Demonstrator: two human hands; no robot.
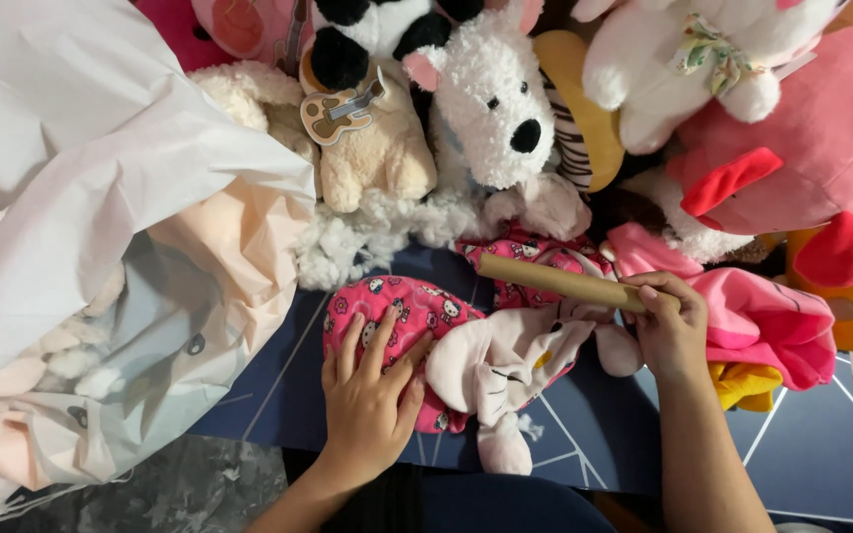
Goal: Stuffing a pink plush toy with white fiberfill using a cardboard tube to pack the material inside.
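View from above of a dark blue work surface with thin pale lines (pixel 584 444), ringed by soft toys. The left hand (pixel 367 400) lies flat, fingers spread and gripping nothing, pressing on the pink patterned fabric body of a limp, unstuffed plush toy (pixel 397 316); the toy's pale pink head and limbs (pixel 505 365) sprawl just to the right of that hand, at the centre of the surface. The right hand (pixel 671 331) is closed around the near end of a tan cardboard tube (pixel 560 281), which slants up and to the left, its far end resting on the toy's patterned fabric. Loose white stuffing fibre (pixel 367 237) lies just beyond the toy. Behind it sit a fluffy white plush dog with pink ears (pixel 491 109) and a cream plush bear bearing a small guitar (pixel 377 138). A large translucent white plastic bag holding further soft toys (pixel 101 227) fills the left side; pink and yellow plush toys (pixel 812 148) crowd the right.
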